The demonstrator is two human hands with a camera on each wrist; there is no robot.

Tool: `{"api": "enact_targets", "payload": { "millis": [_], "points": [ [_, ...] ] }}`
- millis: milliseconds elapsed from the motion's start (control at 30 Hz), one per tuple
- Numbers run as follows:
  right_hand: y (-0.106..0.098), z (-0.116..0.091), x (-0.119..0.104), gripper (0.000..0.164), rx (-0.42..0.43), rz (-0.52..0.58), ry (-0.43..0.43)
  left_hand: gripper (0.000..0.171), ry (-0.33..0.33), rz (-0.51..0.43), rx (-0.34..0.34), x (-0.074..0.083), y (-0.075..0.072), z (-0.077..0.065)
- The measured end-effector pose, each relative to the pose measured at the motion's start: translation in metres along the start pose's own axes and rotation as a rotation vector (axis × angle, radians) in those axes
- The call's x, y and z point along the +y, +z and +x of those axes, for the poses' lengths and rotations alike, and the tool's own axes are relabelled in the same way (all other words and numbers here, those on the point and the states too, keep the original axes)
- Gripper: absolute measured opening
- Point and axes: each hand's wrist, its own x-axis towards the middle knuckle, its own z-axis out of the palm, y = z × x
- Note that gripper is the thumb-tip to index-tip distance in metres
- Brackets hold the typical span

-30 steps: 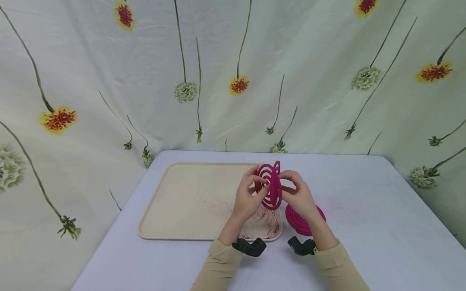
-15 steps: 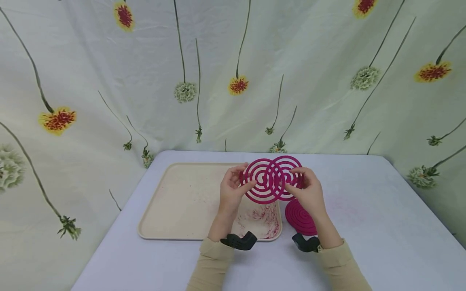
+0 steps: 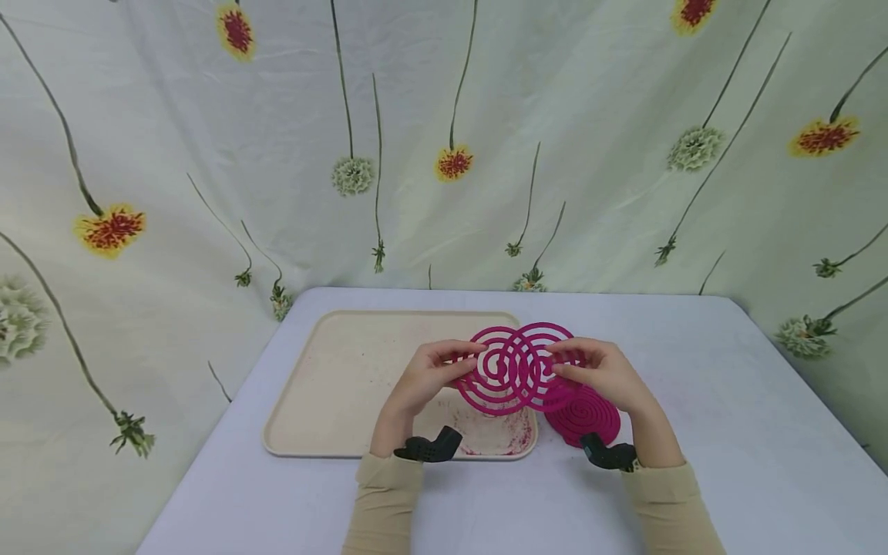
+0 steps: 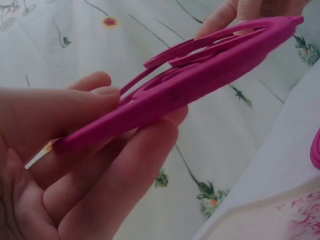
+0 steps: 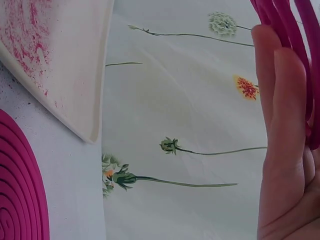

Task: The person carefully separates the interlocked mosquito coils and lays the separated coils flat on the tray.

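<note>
Two magenta mosquito coils, flat spirals, are held up in the head view over the tray's right end. The left coil (image 3: 494,411) and the right coil (image 3: 543,326) overlap in the middle. My left hand (image 3: 423,378) pinches the left coil's outer side between thumb and fingers. On the far side, my right hand (image 3: 610,374) pinches the right coil. Seen nearly edge-on in the left wrist view, a coil (image 4: 175,92) lies between thumb and fingertips. In the right wrist view only part of the right hand (image 5: 285,135) and a coil (image 5: 312,115) shows.
A beige tray (image 3: 347,385) with magenta crumbs at its right end lies on the white-covered table (image 3: 708,401). Beside it, below the right hand, sit more magenta coils (image 3: 583,420). A flowered cloth (image 3: 610,154) hangs behind.
The coils have turned from nearly edge-on to facing me, then come lower. Both hands have moved apart, and the two spirals now overlap only partly.
</note>
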Motion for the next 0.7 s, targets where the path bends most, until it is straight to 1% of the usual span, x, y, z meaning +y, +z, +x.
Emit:
{"api": "enact_targets", "payload": {
  "millis": [100,267,367,400,500,567,600,700],
  "points": [
    [-0.002,-0.001,0.001,0.034,-0.045,-0.008,-0.003,0.029,0.008,0.022,-0.029,0.002,-0.001,-0.001],
    [-0.003,-0.002,-0.002,0.034,-0.054,-0.031,-0.017,0.029,0.023,0.052,0.002,0.005,0.002,-0.003],
    [-0.003,-0.002,-0.004,0.034,-0.057,-0.042,-0.018,0.027,0.043,0.090,0.022,0.016,0.007,-0.005],
    [-0.003,-0.002,-0.004,0.034,-0.057,-0.041,-0.016,0.027,0.050,0.101,0.031,0.016,0.008,-0.005],
    [-0.004,-0.002,-0.003,0.035,-0.045,-0.030,-0.027,0.026,0.076,0.111,0.071,0.018,0.011,-0.004],
    [-0.003,-0.001,-0.003,0.035,-0.023,-0.020,-0.040,0.025,0.097,0.100,0.107,0.013,0.011,-0.001],
    [-0.002,-0.001,-0.003,0.035,-0.007,-0.013,-0.047,0.026,0.102,0.086,0.125,0.009,0.012,0.000],
    [0.001,0.000,-0.003,0.035,0.061,0.001,-0.058,0.026,0.112,0.053,0.194,0.008,0.015,0.001]
  ]
}}
